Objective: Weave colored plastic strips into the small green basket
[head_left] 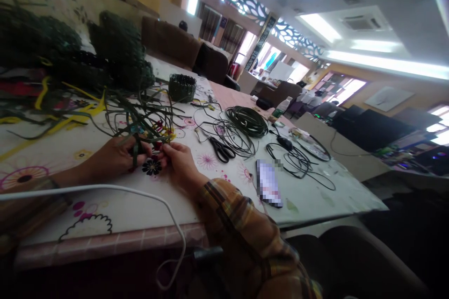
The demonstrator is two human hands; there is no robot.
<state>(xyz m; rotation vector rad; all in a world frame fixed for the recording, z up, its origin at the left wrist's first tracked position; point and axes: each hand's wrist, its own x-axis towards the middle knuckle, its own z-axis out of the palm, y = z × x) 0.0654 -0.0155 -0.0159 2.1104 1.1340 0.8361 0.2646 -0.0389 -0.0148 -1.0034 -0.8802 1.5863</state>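
Note:
Fingers curled, my left hand point(121, 155) grips dark green flat strips point(136, 150) low over the flowered tablecloth. My right hand point(180, 161) meets it from the right with thumb and forefinger pinched together. Dark red and yellow bits point(164, 131) show at those fingertips, but what exactly they pinch is too small to make out. Behind both hands spreads a loose tangle of green strips point(140, 110). A small woven green basket point(182, 88) stands upright beyond the tangle. To the right of my right hand lie black-handled scissors point(222, 150).
Coiled dark green strip point(247, 121) and looser black coils point(294, 159) lie to the right. A phone point(268, 183) rests near the front edge. Yellow strips point(75, 116) and large woven green pieces point(119, 51) fill the left. A white cable point(140, 190) crosses before my wrists. A bottle point(281, 107) stands farther back.

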